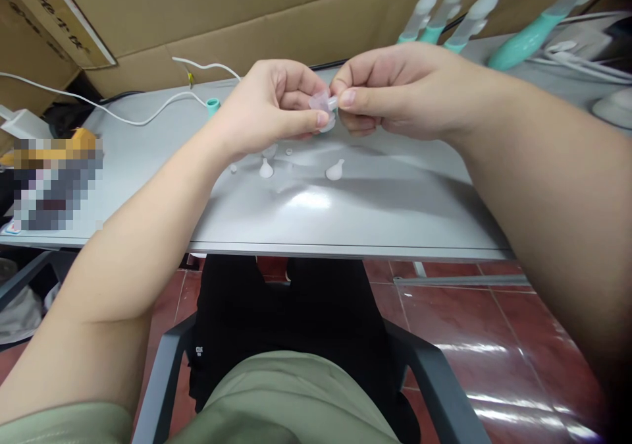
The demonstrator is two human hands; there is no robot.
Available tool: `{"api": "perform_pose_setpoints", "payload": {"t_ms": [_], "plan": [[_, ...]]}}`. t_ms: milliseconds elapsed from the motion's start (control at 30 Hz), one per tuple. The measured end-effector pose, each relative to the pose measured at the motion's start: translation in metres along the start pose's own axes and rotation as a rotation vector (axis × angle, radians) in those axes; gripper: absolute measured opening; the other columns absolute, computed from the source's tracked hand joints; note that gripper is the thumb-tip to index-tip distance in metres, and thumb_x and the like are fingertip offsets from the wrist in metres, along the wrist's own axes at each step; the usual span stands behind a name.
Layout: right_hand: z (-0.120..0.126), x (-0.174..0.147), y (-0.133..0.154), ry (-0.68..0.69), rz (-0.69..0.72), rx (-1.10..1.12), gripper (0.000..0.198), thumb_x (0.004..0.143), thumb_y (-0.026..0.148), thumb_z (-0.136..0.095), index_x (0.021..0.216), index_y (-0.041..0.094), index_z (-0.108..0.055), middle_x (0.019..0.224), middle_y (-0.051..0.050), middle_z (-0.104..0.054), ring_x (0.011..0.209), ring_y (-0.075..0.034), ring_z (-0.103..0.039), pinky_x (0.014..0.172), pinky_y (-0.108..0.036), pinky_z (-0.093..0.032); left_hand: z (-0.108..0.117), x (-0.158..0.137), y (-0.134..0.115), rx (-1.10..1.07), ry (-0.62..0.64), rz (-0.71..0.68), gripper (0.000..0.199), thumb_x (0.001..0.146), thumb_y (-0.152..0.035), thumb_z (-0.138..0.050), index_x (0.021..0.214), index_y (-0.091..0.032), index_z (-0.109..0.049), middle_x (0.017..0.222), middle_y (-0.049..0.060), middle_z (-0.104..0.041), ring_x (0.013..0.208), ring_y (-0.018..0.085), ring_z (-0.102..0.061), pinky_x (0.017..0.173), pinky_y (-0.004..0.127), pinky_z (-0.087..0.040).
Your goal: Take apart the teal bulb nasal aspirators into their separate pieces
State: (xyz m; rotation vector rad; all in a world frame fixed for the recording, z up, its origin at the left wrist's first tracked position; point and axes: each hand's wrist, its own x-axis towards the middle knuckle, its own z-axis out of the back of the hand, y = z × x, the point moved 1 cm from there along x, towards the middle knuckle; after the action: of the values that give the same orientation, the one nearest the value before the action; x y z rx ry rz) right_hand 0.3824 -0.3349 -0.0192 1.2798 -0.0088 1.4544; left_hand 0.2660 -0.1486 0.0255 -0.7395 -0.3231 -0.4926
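Note:
Over the far middle of the desk, my left hand point(276, 105) grips a small translucent plastic piece point(320, 105) between thumb and fingers. My right hand point(390, 91) meets it from the other side, its thumb and forefinger pinched on the piece's narrow stem. Whether that stem is a separate part, I cannot tell. Below the hands, a white cone-shaped silicone tip point(266, 168) stands upright, and a second cone-shaped tip point(335, 170) leans to the right. A tiny clear ring point(289, 152) and another tiny clear part point(234, 168) lie close by.
Several teal-and-clear bulb devices with long white tips point(474, 19) stand at the back right; a larger teal one point(526, 42) lies beside cables. A teal cap point(212, 106) sits left of my left hand, near a white cable point(143, 122). Cardboard point(222, 16) lines the back.

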Motion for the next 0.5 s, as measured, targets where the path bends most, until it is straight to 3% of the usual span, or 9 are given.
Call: {"api": "perform_pose_setpoints", "payload": {"t_ms": [200,333,500], "plan": [[-0.003,-0.001,0.005,-0.008,-0.097,0.068,0.015,0.091,0.025,-0.067,0.089,0.013,-0.059,0.077,-0.004,-0.054,0.061,-0.008,-0.05,0.059,-0.024,-0.039,0.003,0.002,0.005,-0.022,0.03,-0.035,0.045,0.079,-0.029,-0.085,0.113,-0.004,-0.071,0.095,0.01,-0.076,0.082,0.006,-0.073,0.076,0.019,-0.063],[-0.004,-0.003,0.01,0.005,-0.166,0.1,0.012,0.096,0.019,-0.061,0.092,0.01,-0.054,0.081,-0.004,-0.053,0.063,-0.007,-0.054,0.062,-0.021,-0.044,0.004,0.003,0.012,-0.074,0.079,-0.086,0.056,0.081,-0.04,-0.085,0.118,-0.002,-0.069,0.097,0.009,-0.073,0.085,0.004,-0.07,0.08,0.017,-0.061],[-0.006,-0.001,0.011,-0.04,-0.246,0.131,0.01,0.094,0.015,-0.056,0.088,0.01,-0.05,0.074,-0.002,-0.047,0.059,-0.012,-0.058,0.061,-0.025,-0.048,0.006,0.011,0.018,-0.071,0.095,-0.112,0.06,0.071,-0.041,-0.093,0.112,-0.003,-0.071,0.094,0.008,-0.074,0.081,0.005,-0.07,0.076,0.018,-0.059]]}}
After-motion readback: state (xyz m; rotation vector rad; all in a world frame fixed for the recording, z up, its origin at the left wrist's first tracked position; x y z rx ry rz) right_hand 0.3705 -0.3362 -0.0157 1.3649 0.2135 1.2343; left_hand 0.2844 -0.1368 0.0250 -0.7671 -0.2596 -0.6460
